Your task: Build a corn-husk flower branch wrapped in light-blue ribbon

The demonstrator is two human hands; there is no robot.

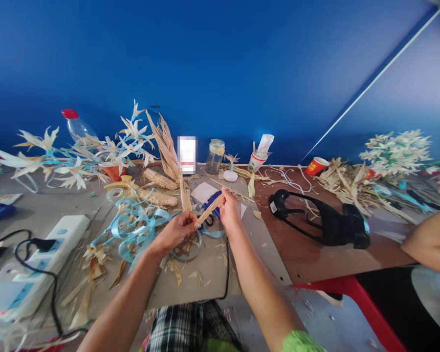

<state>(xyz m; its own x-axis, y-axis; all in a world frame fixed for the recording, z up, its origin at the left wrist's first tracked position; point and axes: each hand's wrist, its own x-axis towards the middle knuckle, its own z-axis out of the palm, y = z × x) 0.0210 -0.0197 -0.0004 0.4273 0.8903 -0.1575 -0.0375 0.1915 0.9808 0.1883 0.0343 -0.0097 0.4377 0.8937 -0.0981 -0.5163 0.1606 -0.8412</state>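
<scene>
Stretched between my two hands is a flat, pale strip of corn husk (209, 209). My left hand (181, 229) pinches its lower end, and my right hand (230, 208) grips the upper end between thumb and fingers. Behind the strip lies a dark blue object (214, 200), partly covered by it and my right hand. Loops of light blue ribbon (135, 227) spread over the table left of my left hand. Past it, dried corn cobs (159, 179) lie beside a tall dry husk (165, 146). Small husk scraps (176, 271) are scattered near my forearms.
Husk flowers on blue stems (73, 156) stand at the left, near a white power strip (55, 259) with black cables. Toward the wall are a glass jar (215, 156) and a paper cup (257, 160). A black head strap (322, 217) lies right; another person's arm (430, 239) rests beyond.
</scene>
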